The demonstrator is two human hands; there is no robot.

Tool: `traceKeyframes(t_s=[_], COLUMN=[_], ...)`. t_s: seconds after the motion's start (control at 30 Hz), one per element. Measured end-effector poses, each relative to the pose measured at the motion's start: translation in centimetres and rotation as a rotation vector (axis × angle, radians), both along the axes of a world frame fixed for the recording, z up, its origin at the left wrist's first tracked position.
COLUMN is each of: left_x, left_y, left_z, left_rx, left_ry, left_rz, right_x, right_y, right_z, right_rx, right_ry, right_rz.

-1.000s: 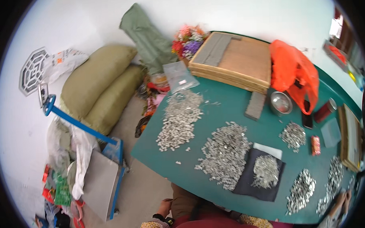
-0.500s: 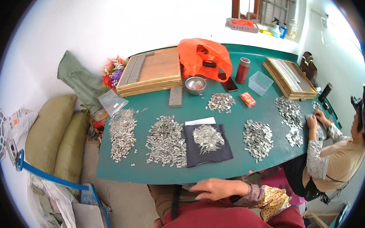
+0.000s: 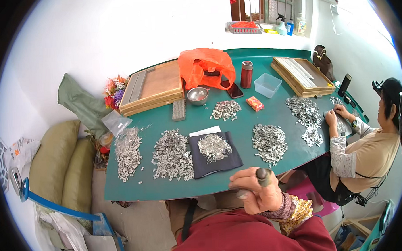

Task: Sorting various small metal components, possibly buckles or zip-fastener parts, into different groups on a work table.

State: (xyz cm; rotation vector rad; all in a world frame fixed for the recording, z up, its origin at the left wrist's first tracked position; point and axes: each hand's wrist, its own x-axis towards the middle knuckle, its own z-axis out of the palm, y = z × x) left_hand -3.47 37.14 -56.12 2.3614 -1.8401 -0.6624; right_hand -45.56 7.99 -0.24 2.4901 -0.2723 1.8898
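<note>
A heap of thin silver slivers [image 3: 214, 147] lies on a dark cloth [image 3: 233, 160] near the front edge of the green table [image 3: 243, 129]. The slivers are loose and shiny, crossing at all angles, their ends bristling outward; a white sheet [image 3: 204, 130] shows behind the heap. Just in front of the cloth's near right corner, the right hand [image 3: 263, 196] is raised, its grip loosely spread: the fingers curl partway, the thumb stands apart, and nothing shows between them. One fingertip carries what looks like a dark cap [image 3: 263, 174]. The left hand's grip cannot be told from this view. A pile of small metal pieces [image 3: 172, 155] touches the cloth's left side; another pile [image 3: 270, 144] sits to the right. Farther back stand a metal bowl [image 3: 196, 102], an orange bag [image 3: 205, 65] and a red bottle [image 3: 247, 75]. At the far right, a co-worker [image 3: 365, 148] sits with both hands over the table.
</note>
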Motion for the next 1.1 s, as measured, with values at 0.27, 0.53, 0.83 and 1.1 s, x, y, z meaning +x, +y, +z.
traceKeyframes(t_s=[0.27,0.53,0.83,1.1], left_x=[0.1,-0.6,-0.4,-0.3], left_y=[-0.8,-3.0,-4.9,-4.5], left_z=[1.5,1.3,1.7,2.3], left_rx=[-0.001,0.006,-0.030,-0.015], left_ry=[0.021,0.077,0.122,0.171], left_rz=[0.001,-0.043,-0.015,0.005], right_x=[-0.5,2.3,3.6,5.7], right_y=[0.2,-1.5,-2.1,-2.9], right_z=[0.8,-0.9,0.0,-0.3], right_rx=[0.037,0.120,0.054,0.080], right_ry=[0.239,0.007,0.116,0.084], right_rz=[-0.157,-0.082,-0.124,-0.125])
